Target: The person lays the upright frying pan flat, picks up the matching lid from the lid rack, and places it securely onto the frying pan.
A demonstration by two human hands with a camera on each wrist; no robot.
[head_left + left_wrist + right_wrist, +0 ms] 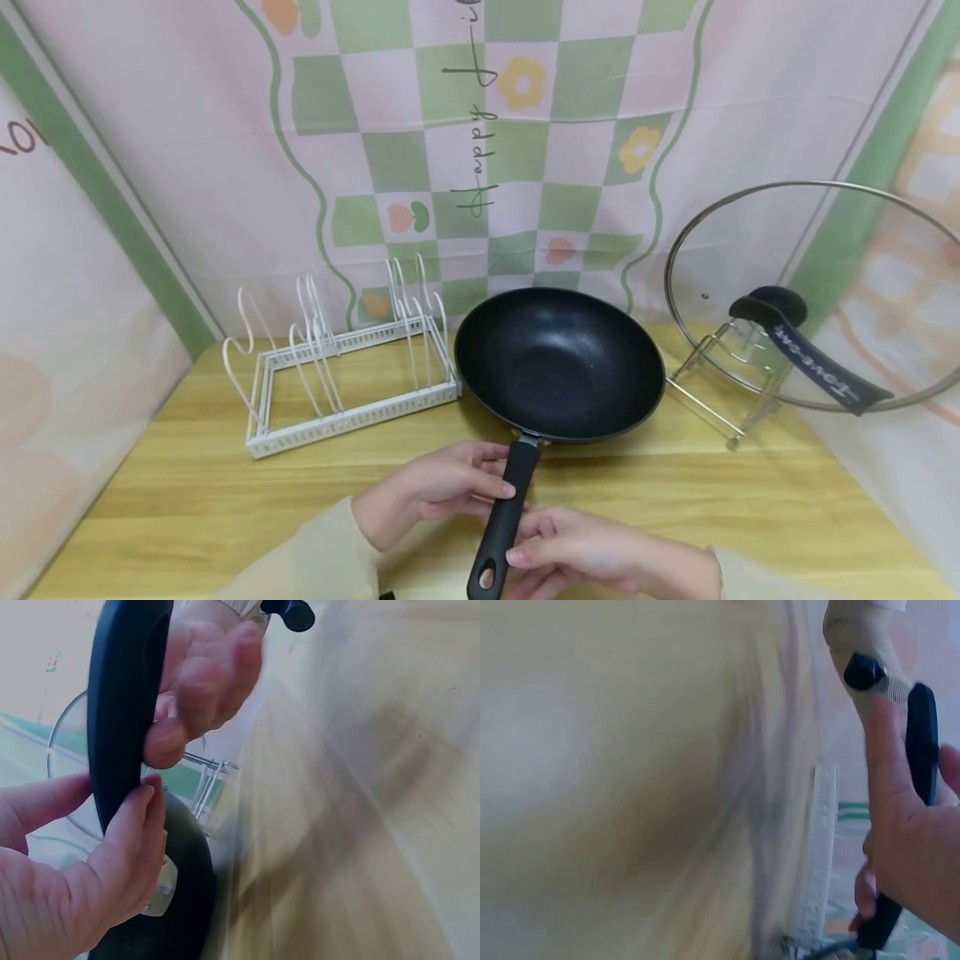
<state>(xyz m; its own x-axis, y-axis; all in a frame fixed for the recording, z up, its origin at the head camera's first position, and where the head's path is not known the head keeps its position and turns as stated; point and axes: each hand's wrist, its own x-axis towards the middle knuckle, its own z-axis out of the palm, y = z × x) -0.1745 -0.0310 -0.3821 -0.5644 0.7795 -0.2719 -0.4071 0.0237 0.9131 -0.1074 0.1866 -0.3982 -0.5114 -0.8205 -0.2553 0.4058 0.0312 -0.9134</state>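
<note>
A black wok (558, 367) sits in the middle of the wooden table, its long black handle (504, 525) pointing toward me. My left hand (461, 483) pinches the handle near the pan, thumb on top and fingers underneath. The left wrist view shows the thumb and fingers of this left hand (82, 877) on either side of the grip. Nearer the hanging hole, my right hand (573, 550) holds the handle from the right, thumb against its edge. In the right wrist view the handle passes between the thumb and forefinger of the right hand (915, 847).
Left of the wok stands a white rack (390, 417) with upright wire dividers. On the right, a large glass lid (840, 242) with a black knob leans on a metal wire stand (708, 408). A patterned cloth (517, 158) hangs behind the table.
</note>
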